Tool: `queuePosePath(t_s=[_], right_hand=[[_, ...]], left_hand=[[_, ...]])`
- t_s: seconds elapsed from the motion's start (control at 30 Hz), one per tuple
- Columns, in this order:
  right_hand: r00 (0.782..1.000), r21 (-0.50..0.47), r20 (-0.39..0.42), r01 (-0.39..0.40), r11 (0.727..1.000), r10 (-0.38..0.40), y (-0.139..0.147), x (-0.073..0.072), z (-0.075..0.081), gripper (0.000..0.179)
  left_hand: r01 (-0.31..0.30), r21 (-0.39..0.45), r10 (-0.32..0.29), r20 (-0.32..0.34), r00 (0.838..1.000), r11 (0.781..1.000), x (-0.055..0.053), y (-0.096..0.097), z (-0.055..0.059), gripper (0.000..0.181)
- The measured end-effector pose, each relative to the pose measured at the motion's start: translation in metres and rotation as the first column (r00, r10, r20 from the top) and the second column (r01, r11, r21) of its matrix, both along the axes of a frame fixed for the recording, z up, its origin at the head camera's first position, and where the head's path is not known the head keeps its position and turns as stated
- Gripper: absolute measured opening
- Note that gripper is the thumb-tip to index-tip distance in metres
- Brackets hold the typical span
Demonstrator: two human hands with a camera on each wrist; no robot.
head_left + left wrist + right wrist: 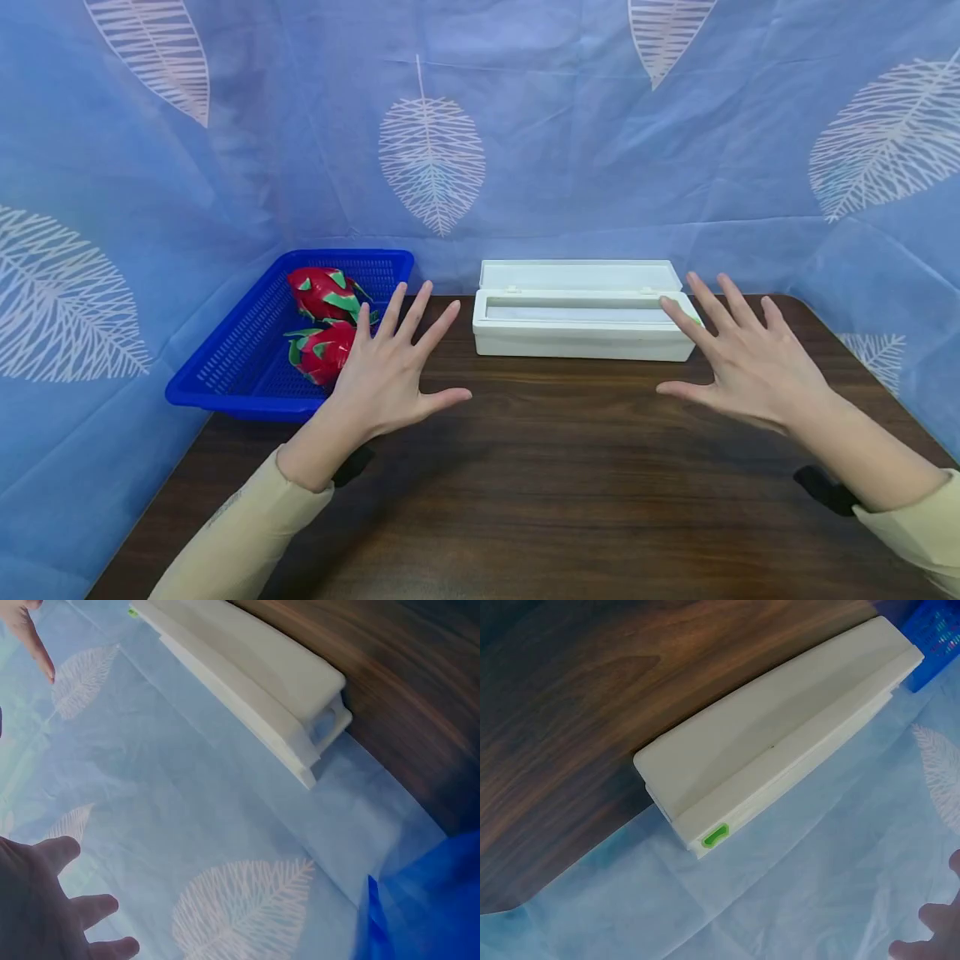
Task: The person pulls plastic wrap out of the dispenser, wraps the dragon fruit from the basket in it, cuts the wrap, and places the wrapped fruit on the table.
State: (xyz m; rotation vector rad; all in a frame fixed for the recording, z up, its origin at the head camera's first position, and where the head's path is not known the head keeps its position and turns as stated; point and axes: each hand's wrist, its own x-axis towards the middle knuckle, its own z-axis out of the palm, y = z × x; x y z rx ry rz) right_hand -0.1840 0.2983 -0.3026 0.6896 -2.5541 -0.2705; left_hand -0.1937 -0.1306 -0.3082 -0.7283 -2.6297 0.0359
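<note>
Left grip (390, 371) and right grip (757, 367) splayed wide. Beyond left grip: slotted blue basket (247, 406), glossy dragon fruits (326, 292) inside; left of right grip: oblong white box (577, 342). Round-cornered woodgrain worktop (570, 467) spans between.

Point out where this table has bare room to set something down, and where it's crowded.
The widest bare patch of table lies before the white box, between the left hand and right hand. A narrower gap, partly behind the left hand, separates box and blue basket. Crowded: the basket at back left, holding two dragon fruits.
</note>
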Motion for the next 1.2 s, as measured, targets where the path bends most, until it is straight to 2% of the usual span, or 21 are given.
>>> queuePosePath(t_s=[0.23, 0.43, 0.6, 0.93, 1.1, 1.2], right_hand=[[1.0, 0.008, 0.027, 0.009, 1.0, -0.009, 0.0, -0.008, 0.003, 0.11], [1.0, 0.025, 0.022, 0.013, 1.0, -0.014, 0.004, -0.019, 0.005, 0.109], [0.997, 0.014, 0.069, 0.038, 0.999, -0.039, 0.005, -0.027, 0.005, 0.107], [0.981, -0.038, 0.169, 0.102, 0.994, -0.094, 0.009, -0.043, -0.002, 0.103], [0.975, -0.079, 0.207, 0.102, 0.992, -0.084, 0.011, -0.05, -0.008, 0.101], [0.97, -0.115, 0.234, 0.087, 0.99, -0.058, 0.013, -0.056, -0.013, 0.097]], left_hand=[[0.011, 0.025, -0.012, 0.033, 0.999, 1.0, -0.011, 0.014, 0.001, 0.099], [0.009, 0.02, -0.009, 0.03, 1.0, 1.0, -0.023, 0.023, -0.002, 0.099], [0.021, 0.051, -0.023, 0.033, 0.999, 0.998, -0.03, 0.032, -0.005, 0.099], [0.015, 0.113, -0.031, 0.144, 0.989, 0.993, -0.054, 0.055, -0.017, 0.097], [0.003, 0.155, -0.035, 0.204, 0.978, 0.988, -0.07, 0.059, -0.023, 0.096], [0.015, 0.21, -0.068, 0.251, 0.966, 0.978, -0.08, 0.06, -0.027, 0.095]])
